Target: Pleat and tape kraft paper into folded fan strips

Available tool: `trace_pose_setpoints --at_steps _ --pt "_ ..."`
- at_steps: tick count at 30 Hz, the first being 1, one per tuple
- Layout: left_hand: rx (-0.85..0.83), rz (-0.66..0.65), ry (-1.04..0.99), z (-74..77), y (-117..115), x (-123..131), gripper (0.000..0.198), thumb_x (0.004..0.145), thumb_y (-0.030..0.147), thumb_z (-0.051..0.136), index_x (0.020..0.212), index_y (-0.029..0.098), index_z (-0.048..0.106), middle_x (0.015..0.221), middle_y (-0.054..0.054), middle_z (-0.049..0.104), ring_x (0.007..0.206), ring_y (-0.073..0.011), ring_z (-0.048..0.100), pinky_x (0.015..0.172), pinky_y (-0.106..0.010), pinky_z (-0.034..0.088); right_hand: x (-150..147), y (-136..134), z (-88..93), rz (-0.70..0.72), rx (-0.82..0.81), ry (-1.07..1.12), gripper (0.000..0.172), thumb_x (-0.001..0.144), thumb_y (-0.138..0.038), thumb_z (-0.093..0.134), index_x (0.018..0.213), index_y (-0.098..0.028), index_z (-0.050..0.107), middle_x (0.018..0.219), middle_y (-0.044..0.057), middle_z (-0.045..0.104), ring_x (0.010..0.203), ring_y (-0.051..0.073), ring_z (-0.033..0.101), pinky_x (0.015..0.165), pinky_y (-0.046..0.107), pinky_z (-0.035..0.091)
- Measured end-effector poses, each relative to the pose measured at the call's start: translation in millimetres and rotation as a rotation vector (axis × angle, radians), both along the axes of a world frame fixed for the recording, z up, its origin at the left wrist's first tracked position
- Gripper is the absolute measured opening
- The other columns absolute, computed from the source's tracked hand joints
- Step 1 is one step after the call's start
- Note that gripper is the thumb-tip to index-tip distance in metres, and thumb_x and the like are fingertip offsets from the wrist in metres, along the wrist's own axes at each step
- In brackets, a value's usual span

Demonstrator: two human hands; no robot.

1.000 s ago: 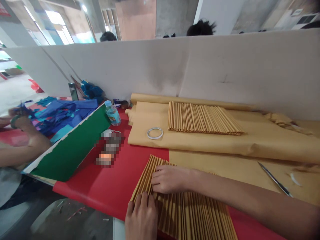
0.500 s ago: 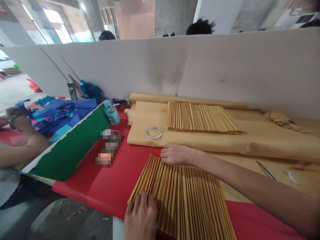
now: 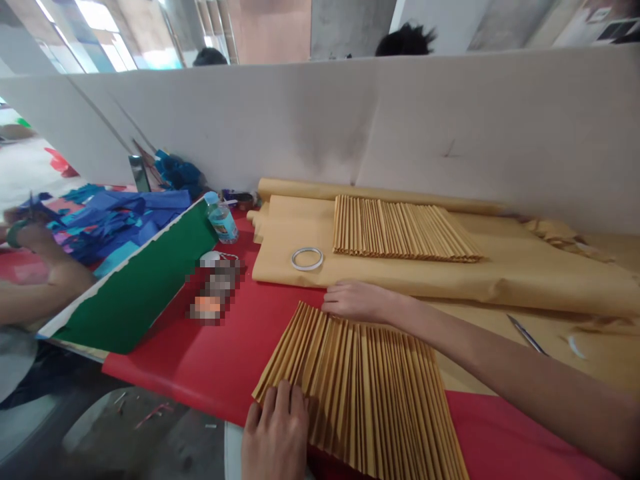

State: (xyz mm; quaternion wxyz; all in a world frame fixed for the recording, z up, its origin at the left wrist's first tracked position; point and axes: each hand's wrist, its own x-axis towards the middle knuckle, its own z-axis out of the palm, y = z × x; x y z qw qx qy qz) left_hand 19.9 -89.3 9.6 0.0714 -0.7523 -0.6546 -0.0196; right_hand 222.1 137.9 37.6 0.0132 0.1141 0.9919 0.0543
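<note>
A fan-folded sheet of golden-brown pleated paper lies in front of me, its folds running away from me. My left hand is closed on its near left edge, fingers bent over the folds. At the far edge, my right hand grips the pleats with curled fingers; both thumbs are mostly hidden. Beyond it, a second pleated paper stack, pressed tighter, rests on a large flat sheet of brown paper. A roll of silvery-white tape lies left of that stack.
Red covering spreads over the table. A green board stands at the left, near a water bottle. Past it, a co-worker's hands are among blue paper pieces. A pen-like tool lies right; a white partition stands behind.
The view has shifted slightly. Both hands keep their places on the pleated paper, whose folds near my left hand look slightly more spread.
</note>
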Motion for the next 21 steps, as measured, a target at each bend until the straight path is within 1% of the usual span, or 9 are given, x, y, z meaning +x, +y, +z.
trace_pose_setpoints --at_steps 3,5,10,13,17,19,21 --pt "-0.002 -0.001 -0.016 3.9 0 1 0.017 0.095 0.011 0.059 0.092 0.022 0.072 0.096 -0.004 0.073 0.089 -0.0237 0.069 0.076 -0.037 0.047 6 -8 2.8 -0.063 -0.019 0.02 0.021 0.1 -0.007 0.051 0.103 -0.017 0.069 0.089 0.005 0.072 0.083 0.018 0.065 0.076 0.031 0.047" --pt "-0.007 -0.002 -0.022 7.1 1 1 0.017 0.096 0.012 0.059 0.091 0.021 0.072 0.094 -0.004 0.072 0.088 -0.0242 0.069 0.075 -0.037 0.047 10 -12 3.3 -0.103 -0.049 0.04 0.022 0.101 -0.01 0.05 0.11 -0.017 0.069 0.093 0.006 0.073 0.086 0.019 0.067 0.077 0.031 0.049" --pt "-0.028 -0.001 -0.041 12.3 2 3 0.019 0.096 0.01 0.057 0.087 0.021 0.071 0.087 -0.003 0.07 0.086 -0.0255 0.068 0.075 -0.038 0.045 20 -16 0.5 -0.296 -0.249 0.177 0.032 0.1 -0.02 0.054 0.13 -0.017 0.065 0.114 0.012 0.074 0.101 0.022 0.07 0.088 0.036 0.054" --pt "-0.017 -0.007 -0.045 12.4 2 3 0.019 0.096 0.011 0.058 0.085 0.02 0.069 0.085 -0.003 0.069 0.086 -0.0253 0.068 0.077 -0.038 0.044 23 -18 3.5 -0.327 -0.333 0.264 0.031 0.101 -0.022 0.052 0.128 -0.019 0.067 0.118 0.012 0.074 0.106 0.023 0.07 0.093 0.038 0.054" --pt "0.0 -0.019 -0.038 10.9 2 1 0.018 0.094 0.01 0.059 0.086 0.02 0.07 0.086 -0.003 0.069 0.087 -0.025 0.067 0.078 -0.037 0.044 20 -30 9.4 -0.342 -0.406 0.339 0.029 0.104 -0.026 0.047 0.12 -0.018 0.07 0.109 0.011 0.074 0.1 0.024 0.069 0.091 0.041 0.054" --pt "-0.005 -0.029 -0.026 9.6 1 1 0.018 0.094 0.01 0.058 0.087 0.02 0.071 0.086 -0.004 0.07 0.089 -0.0259 0.067 0.078 -0.037 0.044 15 -40 7.5 -0.407 -0.429 0.356 0.028 0.104 -0.028 0.049 0.119 -0.018 0.07 0.109 0.012 0.073 0.101 0.025 0.069 0.091 0.042 0.054" --pt "-0.009 -0.037 -0.027 8.2 -1 2 0.018 0.096 0.012 0.057 0.088 0.02 0.071 0.087 -0.004 0.069 0.088 -0.0272 0.066 0.078 -0.039 0.044 10 -51 1.2 -0.494 -0.445 0.366 0.026 0.102 -0.029 0.054 0.119 -0.018 0.07 0.112 0.013 0.071 0.104 0.026 0.067 0.093 0.044 0.053"
